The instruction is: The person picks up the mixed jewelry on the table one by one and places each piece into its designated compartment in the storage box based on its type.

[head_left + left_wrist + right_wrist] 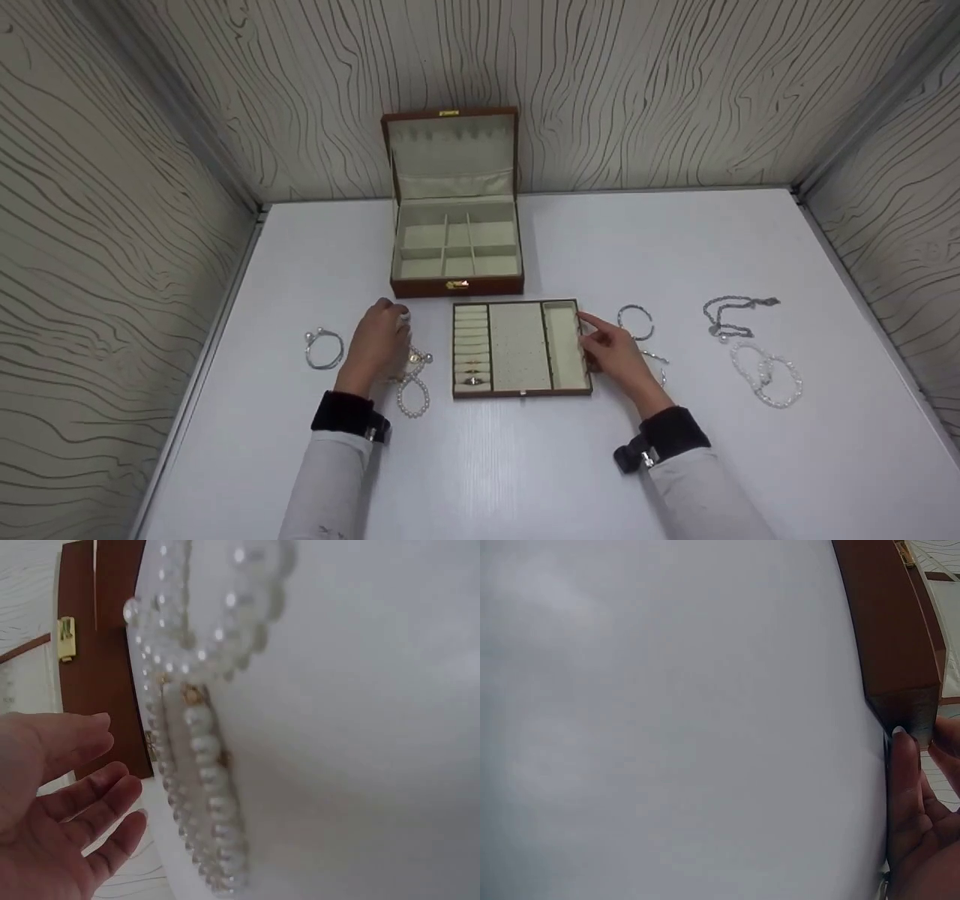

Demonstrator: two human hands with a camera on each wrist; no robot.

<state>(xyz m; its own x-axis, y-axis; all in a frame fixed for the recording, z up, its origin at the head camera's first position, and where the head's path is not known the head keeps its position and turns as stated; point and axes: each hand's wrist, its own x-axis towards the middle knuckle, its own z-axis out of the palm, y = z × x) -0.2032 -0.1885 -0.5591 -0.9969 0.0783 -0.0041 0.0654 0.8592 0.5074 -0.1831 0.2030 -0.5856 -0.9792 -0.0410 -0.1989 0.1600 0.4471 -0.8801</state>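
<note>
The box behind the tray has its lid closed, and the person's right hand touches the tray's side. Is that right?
Only the lid is wrong: it stands open in the head view. The box is behind the tray, whose side the right hand touches.

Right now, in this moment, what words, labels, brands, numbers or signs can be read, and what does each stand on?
None can be read.
Gold clasp on the jewelry box: dark mark in the left wrist view, too blurred to call a letter.
Left sleeve: faint dark marks near the lower edge, too small to read.
Tray: no lettering shows.
</note>
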